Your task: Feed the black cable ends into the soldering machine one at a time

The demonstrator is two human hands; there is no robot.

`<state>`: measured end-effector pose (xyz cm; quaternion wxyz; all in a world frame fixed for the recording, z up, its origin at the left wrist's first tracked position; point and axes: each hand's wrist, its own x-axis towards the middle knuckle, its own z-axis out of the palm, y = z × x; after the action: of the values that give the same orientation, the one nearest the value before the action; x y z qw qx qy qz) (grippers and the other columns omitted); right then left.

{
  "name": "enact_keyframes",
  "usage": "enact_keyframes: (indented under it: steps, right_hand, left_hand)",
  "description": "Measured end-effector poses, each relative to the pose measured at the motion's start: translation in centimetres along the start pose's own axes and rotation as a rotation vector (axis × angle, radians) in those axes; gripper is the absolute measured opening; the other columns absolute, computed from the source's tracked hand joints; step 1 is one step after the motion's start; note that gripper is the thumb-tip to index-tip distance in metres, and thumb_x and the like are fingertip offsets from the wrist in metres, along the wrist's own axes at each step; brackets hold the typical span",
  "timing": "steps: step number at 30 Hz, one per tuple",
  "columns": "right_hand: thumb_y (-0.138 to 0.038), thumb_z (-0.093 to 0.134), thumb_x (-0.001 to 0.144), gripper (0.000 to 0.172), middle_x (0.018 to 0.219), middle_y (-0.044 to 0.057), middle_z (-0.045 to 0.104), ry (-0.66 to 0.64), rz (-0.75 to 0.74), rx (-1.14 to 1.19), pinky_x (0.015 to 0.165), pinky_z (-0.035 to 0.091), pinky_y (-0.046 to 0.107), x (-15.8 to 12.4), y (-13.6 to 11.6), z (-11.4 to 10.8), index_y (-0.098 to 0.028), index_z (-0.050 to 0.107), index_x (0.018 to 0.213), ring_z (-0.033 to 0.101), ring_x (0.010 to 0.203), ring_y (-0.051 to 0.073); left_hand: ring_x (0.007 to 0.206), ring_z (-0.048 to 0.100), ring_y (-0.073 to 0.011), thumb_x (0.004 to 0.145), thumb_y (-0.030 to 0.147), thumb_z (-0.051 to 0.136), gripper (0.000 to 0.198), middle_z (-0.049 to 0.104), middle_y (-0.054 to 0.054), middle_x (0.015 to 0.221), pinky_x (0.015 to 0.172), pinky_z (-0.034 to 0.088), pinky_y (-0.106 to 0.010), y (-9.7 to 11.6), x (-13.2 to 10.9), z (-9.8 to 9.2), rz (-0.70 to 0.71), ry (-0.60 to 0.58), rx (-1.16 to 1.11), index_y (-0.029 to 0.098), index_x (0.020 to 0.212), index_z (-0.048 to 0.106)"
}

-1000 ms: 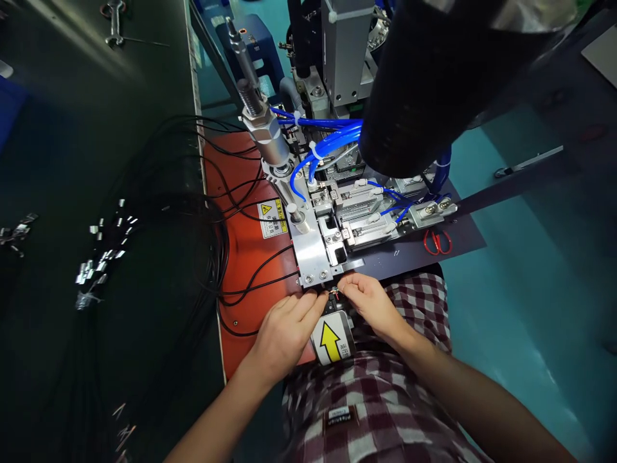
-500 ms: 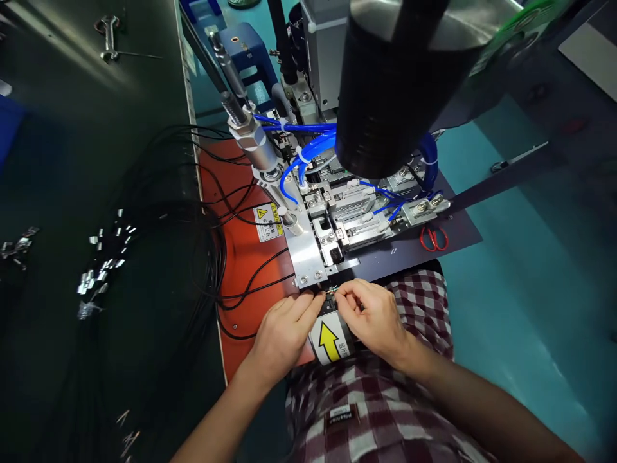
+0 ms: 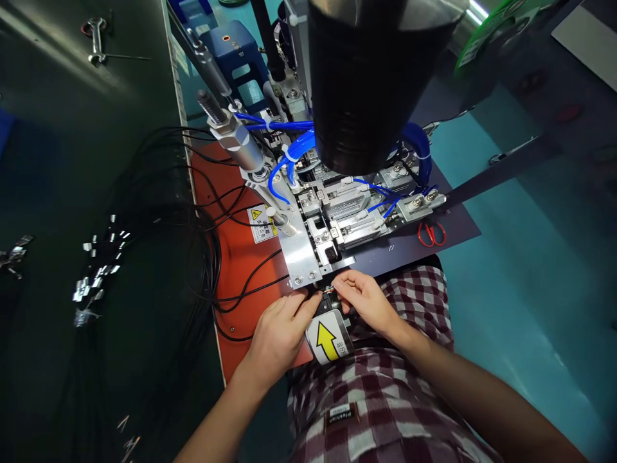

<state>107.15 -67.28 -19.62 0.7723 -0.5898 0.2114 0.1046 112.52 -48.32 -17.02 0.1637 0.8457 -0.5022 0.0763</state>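
Note:
My left hand [image 3: 279, 326] is closed at the front of the machine, thumb and index finger pinching the end of a black cable that is mostly covered by the hand. Thin coloured wires [image 3: 328, 290] stick out from those fingertips. From the other side my right hand [image 3: 365, 301] pinches the tips of the wires, its fingers curled. Both hands meet just in front of the metal plate [image 3: 297, 257], above a white label with a yellow arrow [image 3: 328, 341]. What the wires rest on is partly hidden by the fingers.
Black cables [image 3: 207, 270] run from the dark table [image 3: 144, 360] across the orange base [image 3: 236, 257]. Clamps with blue air tubes [image 3: 299, 145] stand ahead, under a large black cylinder [image 3: 371, 90]. Red-handled scissors [image 3: 432, 234] lie at right; wrenches [image 3: 97, 42] lie far left.
My right hand has shifted slightly up and its fingers have changed their pinch at the wires. The left hand keeps its hold. The whole view has moved a little.

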Motion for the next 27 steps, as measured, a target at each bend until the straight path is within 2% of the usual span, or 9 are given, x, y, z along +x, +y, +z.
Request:
enact_keyframes:
  steps: [3,7,15,20,23,27]
  right_hand:
    - [-0.042,0.066,0.079,0.028,0.056,-0.007,0.051,0.001,0.024,0.035,0.049,0.037,0.023,0.3,0.0,0.5,-0.017,0.055,0.077,0.047,0.046,0.008]
    - [-0.045,0.060,0.083,0.028,0.051,-0.006,0.052,-0.030,0.011,0.002,0.052,0.038,0.024,0.4,0.3,0.6,-0.017,0.054,0.077,0.047,0.046,0.010]
    - [-0.043,0.056,0.088,0.025,0.054,-0.006,0.052,-0.040,-0.008,-0.063,0.054,0.038,0.025,0.3,0.8,0.3,-0.018,0.054,0.083,0.048,0.049,0.011]
    - [-0.044,0.057,0.086,0.028,0.051,-0.006,0.049,-0.074,0.045,-0.015,0.055,0.036,0.026,0.6,0.4,0.5,-0.017,0.053,0.077,0.044,0.049,0.010]
    - [-0.047,0.058,0.085,0.031,0.051,-0.006,0.049,-0.085,0.063,-0.008,0.055,0.035,0.026,0.7,0.1,0.5,-0.017,0.053,0.076,0.042,0.049,0.010]
    - [-0.052,0.055,0.085,0.036,0.060,-0.004,0.053,-0.074,0.026,-0.014,0.057,0.038,0.027,0.5,0.3,0.3,-0.018,0.053,0.074,0.047,0.051,0.010]
  left_hand:
    - [0.082,0.062,-0.0199,0.092,0.004,0.038,0.033,0.063,-0.013,0.094,0.067,0.054,-0.029,-0.1,-0.1,0.0,-0.002,-0.026,-0.030,0.010,0.115,0.059]
    - [0.085,0.062,-0.0201,0.092,0.005,0.038,0.033,0.063,-0.013,0.096,0.069,0.055,-0.029,-0.2,-0.2,0.1,-0.009,-0.045,-0.068,0.011,0.117,0.058]
    - [0.087,0.061,-0.0194,0.092,0.004,0.035,0.035,0.063,-0.012,0.099,0.071,0.053,-0.029,-0.2,0.0,0.0,-0.032,-0.093,-0.094,0.012,0.118,0.057]
    - [0.082,0.057,-0.0216,0.092,0.007,0.042,0.029,0.062,-0.012,0.093,0.066,0.048,-0.032,0.4,0.0,-0.3,-0.033,-0.036,0.024,0.013,0.113,0.060]
    - [0.080,0.054,-0.0228,0.090,0.007,0.043,0.034,0.060,-0.013,0.095,0.065,0.046,-0.034,1.1,-0.2,-0.4,-0.084,-0.084,0.104,0.014,0.119,0.058]
    - [0.086,0.053,-0.0225,0.088,0.002,0.040,0.039,0.059,-0.014,0.100,0.071,0.049,-0.033,1.5,-0.5,0.1,-0.149,-0.120,-0.059,0.008,0.123,0.054]
